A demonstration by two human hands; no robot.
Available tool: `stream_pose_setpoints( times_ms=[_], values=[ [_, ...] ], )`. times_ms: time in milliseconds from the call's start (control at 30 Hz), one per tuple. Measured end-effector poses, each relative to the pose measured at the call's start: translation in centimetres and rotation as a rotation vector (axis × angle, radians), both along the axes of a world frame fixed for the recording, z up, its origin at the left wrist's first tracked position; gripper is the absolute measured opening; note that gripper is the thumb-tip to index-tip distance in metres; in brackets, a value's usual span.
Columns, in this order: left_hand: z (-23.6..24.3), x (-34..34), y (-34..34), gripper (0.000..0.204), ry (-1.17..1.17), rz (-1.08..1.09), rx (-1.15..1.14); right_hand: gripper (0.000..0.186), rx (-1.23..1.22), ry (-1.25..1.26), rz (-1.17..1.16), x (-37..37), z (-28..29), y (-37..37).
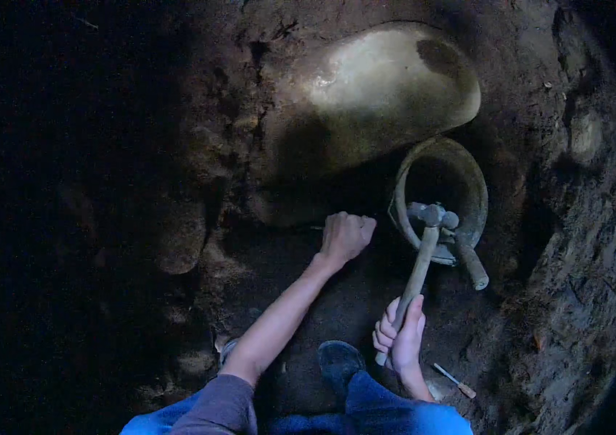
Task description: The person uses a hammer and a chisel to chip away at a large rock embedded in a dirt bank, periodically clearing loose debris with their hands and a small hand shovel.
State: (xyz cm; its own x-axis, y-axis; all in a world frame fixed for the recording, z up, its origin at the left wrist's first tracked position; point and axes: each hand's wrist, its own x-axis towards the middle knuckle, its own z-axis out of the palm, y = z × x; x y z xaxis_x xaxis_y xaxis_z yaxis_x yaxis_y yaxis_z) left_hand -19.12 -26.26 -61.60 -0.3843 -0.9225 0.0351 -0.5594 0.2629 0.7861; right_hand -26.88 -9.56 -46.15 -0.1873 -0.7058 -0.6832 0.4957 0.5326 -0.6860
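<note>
My right hand (403, 335) is closed around the wooden handle of a hammer (418, 272), held upward at a slant. Its metal head overlaps the near part of a round bucket (481, 190). Left of the bucket, my left hand (348, 236) makes a fist over the dark ground. A thin, chisel-like rod (316, 228) shows faintly beside that fist and seems gripped in it; most of it is hidden by fingers and shadow. Inside the bucket lie more tools, one with a thick wooden handle (472, 265) sticking out over the rim.
Beyond the bucket bulges a large, smooth, pale boulder (387, 80), partly lit. A small tool with a thin shaft and wooden handle (465, 390) lies on the ground at lower right. Rough earth walls (576, 304) rise around. My shoe (340, 360) stands below. The left side is very dark.
</note>
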Motion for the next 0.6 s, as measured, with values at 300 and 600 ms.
stream_pose_setpoints(
  times_ms=[300,600],
  values=[
    [-1.6,6.7,0.8,0.033,-0.008,-0.133,-0.282,0.054,-0.041,0.007,0.032,-0.7,0.4,2.6],
    [-1.5,1.5,0.2,0.037,-0.099,0.028,-0.043,0.055,-0.078,-0.024,-0.060,-2.6,0.5,4.8]
  ],
)
